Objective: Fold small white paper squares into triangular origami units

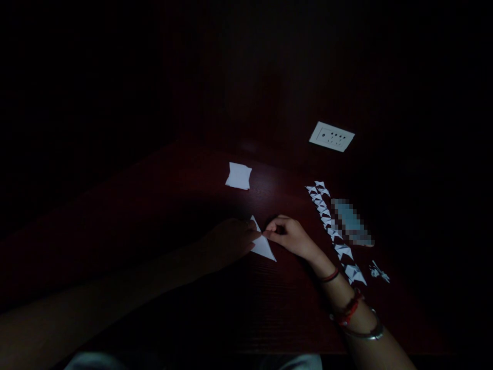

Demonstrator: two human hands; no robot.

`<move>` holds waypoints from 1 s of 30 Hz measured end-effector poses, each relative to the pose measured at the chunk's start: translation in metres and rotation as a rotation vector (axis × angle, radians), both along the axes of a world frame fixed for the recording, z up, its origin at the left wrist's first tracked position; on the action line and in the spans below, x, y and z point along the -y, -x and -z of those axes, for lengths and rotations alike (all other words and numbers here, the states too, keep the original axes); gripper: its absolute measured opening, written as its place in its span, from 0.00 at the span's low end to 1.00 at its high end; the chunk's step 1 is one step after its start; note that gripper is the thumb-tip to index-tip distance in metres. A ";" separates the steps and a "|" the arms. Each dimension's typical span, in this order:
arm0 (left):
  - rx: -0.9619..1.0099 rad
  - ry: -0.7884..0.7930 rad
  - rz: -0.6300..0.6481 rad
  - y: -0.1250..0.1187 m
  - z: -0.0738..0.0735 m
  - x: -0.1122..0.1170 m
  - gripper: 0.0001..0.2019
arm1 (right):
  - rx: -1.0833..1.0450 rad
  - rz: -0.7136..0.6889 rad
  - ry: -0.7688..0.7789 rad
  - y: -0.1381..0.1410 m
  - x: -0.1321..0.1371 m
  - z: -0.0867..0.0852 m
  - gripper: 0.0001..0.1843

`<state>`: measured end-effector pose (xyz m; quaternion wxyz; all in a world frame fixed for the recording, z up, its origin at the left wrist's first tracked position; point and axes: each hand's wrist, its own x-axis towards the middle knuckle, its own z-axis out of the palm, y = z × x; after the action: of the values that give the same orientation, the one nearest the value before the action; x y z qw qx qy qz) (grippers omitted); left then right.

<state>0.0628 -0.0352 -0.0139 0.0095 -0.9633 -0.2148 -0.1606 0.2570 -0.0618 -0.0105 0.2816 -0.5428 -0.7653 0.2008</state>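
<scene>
Pinching the folded paper triangle (264,247) between thumb and forefinger, the right hand (290,237) held it against the dark table (277,308), mid-view. The left hand (230,241) touched its opposite edge, its fingers too shadowed to tell. A row of folded paper pieces (334,235) lay nearby.

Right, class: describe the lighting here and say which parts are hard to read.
Head view: very dim, upper half nearly black; the folded white paper and socket plate stand out; the left hand lies in deep shadow, the right hand is better lit; a pixelated patch hides something beside the folded-paper chain.
</scene>
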 end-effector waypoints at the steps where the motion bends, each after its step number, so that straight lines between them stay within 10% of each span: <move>1: -0.013 0.005 -0.007 -0.001 -0.001 0.001 0.10 | 0.005 -0.007 0.002 0.000 -0.001 0.001 0.02; 30: -0.113 -0.046 -0.014 -0.008 -0.004 0.003 0.09 | 0.208 0.133 0.177 0.017 0.001 -0.014 0.06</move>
<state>0.0708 -0.0384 -0.0103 0.0447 -0.9688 -0.2169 -0.1108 0.2405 -0.0633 0.0035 0.1646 -0.6329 -0.7320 0.1911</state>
